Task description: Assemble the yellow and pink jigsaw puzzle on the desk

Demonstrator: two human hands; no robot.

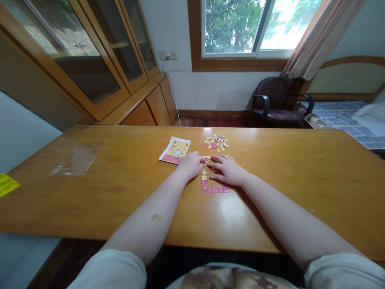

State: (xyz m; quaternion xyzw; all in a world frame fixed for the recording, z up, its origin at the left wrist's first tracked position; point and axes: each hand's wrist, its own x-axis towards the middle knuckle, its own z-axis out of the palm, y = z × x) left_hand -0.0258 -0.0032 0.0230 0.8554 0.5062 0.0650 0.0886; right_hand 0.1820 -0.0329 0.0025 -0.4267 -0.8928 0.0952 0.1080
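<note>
On the wooden table lies a partly joined puzzle frame [215,189], pink along its bottom and yellow higher up. My left hand [191,165] is at its upper left corner, fingers curled together; whatever they may pinch is too small to make out. Spread over the frame's upper and right parts, my right hand [228,170] has its fingers apart and touches the pieces, hiding some of them. A pile of loose puzzle pieces [215,143] lies just beyond the frame. The picture card [174,150] rests left of it, its right edge beside my left hand.
A clear plastic bag [78,159] lies on the left of the table [300,176]. At the table's left edge is a yellow label [8,184]. Beyond the table stand a glass-door cabinet [120,92], an office chair [273,100] and a bed [345,116].
</note>
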